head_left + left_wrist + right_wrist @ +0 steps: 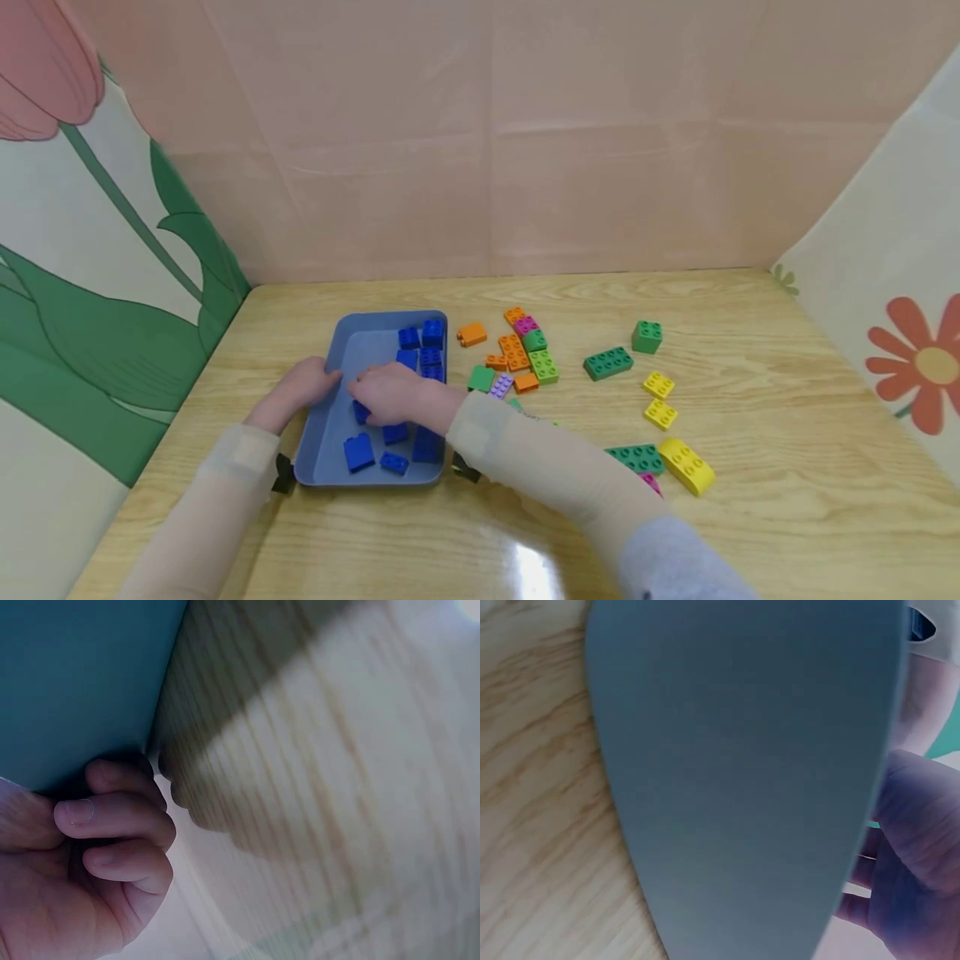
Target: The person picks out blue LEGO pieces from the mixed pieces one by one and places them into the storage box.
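Note:
A blue-grey plastic tray [367,346] lies on the table, with several dark blue toy bricks [359,452] in it, many along its right side. My left hand [307,383] grips the tray's left rim; in the left wrist view its fingers [116,817] curl against the outer wall. Over the middle of the tray, my right hand [393,393] reaches down among the bricks, close to a partly covered blue brick [362,412]. Whether the right fingers pinch a brick is hidden. The tray wall [742,780] blocks most of the right wrist view.
Right of the tray lie loose orange bricks [514,352], a lime brick [543,367] and a lilac brick [501,385]. Farther right are green bricks [608,363], yellow bricks [659,385] and a curved yellow brick [687,467]. The right forearm [555,458] covers part of the table.

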`<action>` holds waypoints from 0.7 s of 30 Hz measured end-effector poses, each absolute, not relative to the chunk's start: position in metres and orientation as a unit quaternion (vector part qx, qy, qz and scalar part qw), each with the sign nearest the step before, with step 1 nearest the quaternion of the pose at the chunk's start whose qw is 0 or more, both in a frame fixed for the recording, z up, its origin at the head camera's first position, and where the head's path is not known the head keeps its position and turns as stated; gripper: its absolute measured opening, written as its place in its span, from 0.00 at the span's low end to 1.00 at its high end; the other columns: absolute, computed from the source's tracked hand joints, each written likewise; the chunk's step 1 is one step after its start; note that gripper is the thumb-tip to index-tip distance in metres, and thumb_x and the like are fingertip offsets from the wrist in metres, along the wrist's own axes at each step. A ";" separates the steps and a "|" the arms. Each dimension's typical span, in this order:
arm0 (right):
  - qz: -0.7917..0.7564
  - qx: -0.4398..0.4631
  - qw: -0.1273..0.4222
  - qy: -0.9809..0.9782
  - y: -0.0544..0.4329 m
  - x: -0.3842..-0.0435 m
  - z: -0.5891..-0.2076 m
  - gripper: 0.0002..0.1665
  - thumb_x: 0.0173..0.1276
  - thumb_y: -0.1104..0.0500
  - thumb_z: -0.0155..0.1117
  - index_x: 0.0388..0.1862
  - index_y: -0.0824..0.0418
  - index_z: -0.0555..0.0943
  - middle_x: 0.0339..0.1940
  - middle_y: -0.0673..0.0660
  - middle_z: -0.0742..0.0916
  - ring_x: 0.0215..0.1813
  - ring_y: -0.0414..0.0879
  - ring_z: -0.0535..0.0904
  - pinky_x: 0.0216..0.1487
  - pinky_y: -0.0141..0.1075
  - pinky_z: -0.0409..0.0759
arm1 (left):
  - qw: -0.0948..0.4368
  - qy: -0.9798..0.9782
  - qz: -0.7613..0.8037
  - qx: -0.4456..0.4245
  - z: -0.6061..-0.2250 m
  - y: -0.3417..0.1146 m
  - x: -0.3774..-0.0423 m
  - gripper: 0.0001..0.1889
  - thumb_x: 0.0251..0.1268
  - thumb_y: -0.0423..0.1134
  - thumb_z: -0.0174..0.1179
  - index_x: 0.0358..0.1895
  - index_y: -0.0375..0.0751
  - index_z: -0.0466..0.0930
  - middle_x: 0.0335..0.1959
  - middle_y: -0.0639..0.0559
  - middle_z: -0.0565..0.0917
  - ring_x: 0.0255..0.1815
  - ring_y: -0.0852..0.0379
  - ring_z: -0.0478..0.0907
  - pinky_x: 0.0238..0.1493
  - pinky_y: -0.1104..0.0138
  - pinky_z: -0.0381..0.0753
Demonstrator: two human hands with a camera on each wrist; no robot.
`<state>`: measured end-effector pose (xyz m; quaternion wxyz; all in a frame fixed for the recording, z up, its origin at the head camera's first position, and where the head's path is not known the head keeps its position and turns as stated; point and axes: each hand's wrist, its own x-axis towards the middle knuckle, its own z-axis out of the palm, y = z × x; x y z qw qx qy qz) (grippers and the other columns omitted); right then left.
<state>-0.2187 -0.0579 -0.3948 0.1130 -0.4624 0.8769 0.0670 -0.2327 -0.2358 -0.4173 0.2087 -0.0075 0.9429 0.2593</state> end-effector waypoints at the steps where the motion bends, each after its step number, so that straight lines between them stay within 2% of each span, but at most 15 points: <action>1: 0.065 -0.463 0.110 0.877 -0.056 -0.219 -0.395 0.26 0.70 0.46 0.63 0.63 0.53 0.74 0.55 0.49 0.81 0.55 0.41 0.76 0.49 0.34 0.76 | 0.209 0.943 0.259 -0.007 -0.417 -0.236 -0.233 0.21 0.77 0.39 0.42 0.59 0.21 0.69 0.38 0.40 0.78 0.37 0.49 0.76 0.40 0.58 0.77; 3: 0.057 -0.464 0.103 0.878 -0.052 -0.220 -0.393 0.25 0.70 0.45 0.62 0.62 0.53 0.75 0.53 0.49 0.81 0.52 0.41 0.77 0.47 0.34 0.76 | 0.207 0.944 0.256 -0.005 -0.419 -0.236 -0.233 0.21 0.77 0.39 0.42 0.59 0.21 0.69 0.38 0.40 0.78 0.37 0.49 0.76 0.41 0.58 0.77; 6: 0.046 -0.464 0.082 0.881 -0.042 -0.222 -0.388 0.24 0.70 0.44 0.61 0.60 0.53 0.76 0.51 0.49 0.82 0.50 0.40 0.77 0.45 0.34 0.77 | 0.203 0.946 0.252 -0.004 -0.419 -0.236 -0.234 0.21 0.77 0.39 0.43 0.57 0.21 0.70 0.34 0.42 0.76 0.35 0.50 0.74 0.38 0.60 0.76; 10: 0.031 -0.460 0.065 0.885 -0.023 -0.225 -0.375 0.25 0.71 0.45 0.61 0.62 0.54 0.76 0.55 0.50 0.81 0.53 0.42 0.77 0.47 0.35 0.77 | 0.203 0.946 0.252 -0.012 -0.420 -0.236 -0.235 0.20 0.78 0.40 0.42 0.56 0.23 0.71 0.29 0.45 0.74 0.32 0.51 0.73 0.36 0.62 0.75; 13: 0.023 -0.467 0.055 0.882 -0.005 -0.226 -0.366 0.25 0.71 0.46 0.61 0.62 0.56 0.76 0.56 0.52 0.81 0.55 0.45 0.77 0.50 0.37 0.76 | 0.207 0.944 0.254 -0.020 -0.420 -0.236 -0.236 0.21 0.78 0.40 0.42 0.58 0.23 0.70 0.33 0.44 0.76 0.35 0.51 0.74 0.39 0.61 0.76; 17: 0.013 -0.482 0.024 0.876 0.029 -0.225 -0.356 0.24 0.70 0.47 0.62 0.59 0.59 0.77 0.51 0.53 0.81 0.52 0.47 0.77 0.51 0.39 0.76 | 0.209 0.945 0.249 -0.019 -0.420 -0.234 -0.236 0.22 0.77 0.40 0.42 0.60 0.21 0.68 0.41 0.38 0.79 0.40 0.48 0.77 0.44 0.57 0.77; 21: 0.004 -0.484 -0.007 0.875 0.069 -0.218 -0.345 0.23 0.69 0.50 0.64 0.57 0.61 0.77 0.50 0.55 0.82 0.51 0.49 0.78 0.52 0.41 0.77 | 0.213 0.946 0.244 -0.022 -0.420 -0.232 -0.237 0.22 0.78 0.39 0.42 0.61 0.21 0.67 0.42 0.38 0.79 0.41 0.48 0.77 0.44 0.57 0.76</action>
